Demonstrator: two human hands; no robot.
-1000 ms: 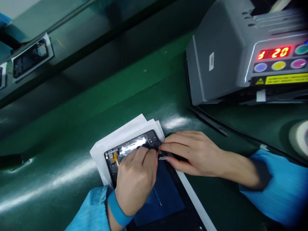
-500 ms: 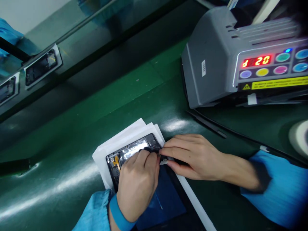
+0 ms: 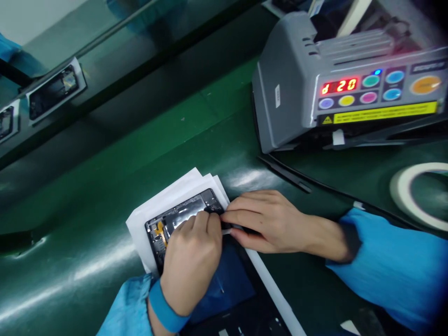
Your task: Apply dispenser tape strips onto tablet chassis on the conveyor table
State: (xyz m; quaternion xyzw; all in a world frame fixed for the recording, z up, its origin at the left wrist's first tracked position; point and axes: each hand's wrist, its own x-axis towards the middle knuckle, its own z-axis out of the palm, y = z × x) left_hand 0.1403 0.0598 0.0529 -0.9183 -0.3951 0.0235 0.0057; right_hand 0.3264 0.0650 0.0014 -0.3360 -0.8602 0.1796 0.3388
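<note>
An opened tablet lies on white sheets (image 3: 142,221); its inner housing (image 3: 191,207) shows chips, an orange flex cable (image 3: 160,228) and a shiny silver area. Against it sits a dark, blue-tinted panel (image 3: 227,287). My left hand (image 3: 192,261) is closed over the joint between the two, fingertips curled down and hidden. From the right, my right hand (image 3: 269,221) pinches at the same edge, with a small pale strip (image 3: 227,231) showing by its thumb. The fingertips of both hands nearly meet there.
A grey tape dispenser (image 3: 290,84) with a lit red display stands at upper right. Near it are a black cable (image 3: 287,173) and a white tape roll (image 3: 402,193). On the far-left ledge lie more opened devices (image 3: 54,93) on white sheets. The table is green.
The view has shifted, so everything sits slightly further left. Both hands stay at the same tablet edge, and less of the pale strip shows now.
</note>
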